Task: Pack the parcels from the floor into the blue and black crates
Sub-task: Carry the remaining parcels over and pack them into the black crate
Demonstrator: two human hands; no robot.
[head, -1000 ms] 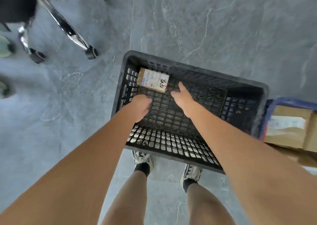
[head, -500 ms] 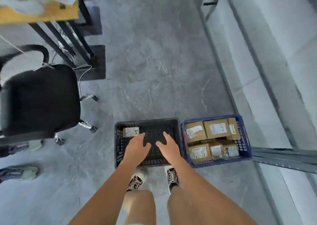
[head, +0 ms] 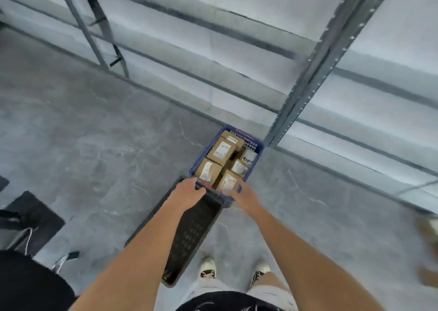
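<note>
The blue crate point(head: 257, 147) stands on the floor against a shelf post, filled with several brown cardboard parcels point(head: 221, 150) with white labels. The black crate point(head: 194, 227) lies just in front of it, end to end; what is inside is mostly hidden by my left forearm. My left hand point(head: 187, 190) is at the seam where the two crates meet, fingers bent over the rim; blur hides whether it grips. My right hand point(head: 245, 197) reaches to the blue crate's near right corner with fingers stretched out, holding nothing.
A grey metal shelving unit point(head: 315, 69) runs along the wall behind the blue crate. Two blurred brown parcels point(head: 429, 230) lie on the floor at the right edge. A black chair point(head: 28, 282) and a dark mat point(head: 30, 218) sit at the lower left. My shoes point(head: 208, 269) stand beside the black crate.
The view swung right and up, away from the chair toward the shelving. Both hands moved from over the black crate to the blue crate's near rim.
</note>
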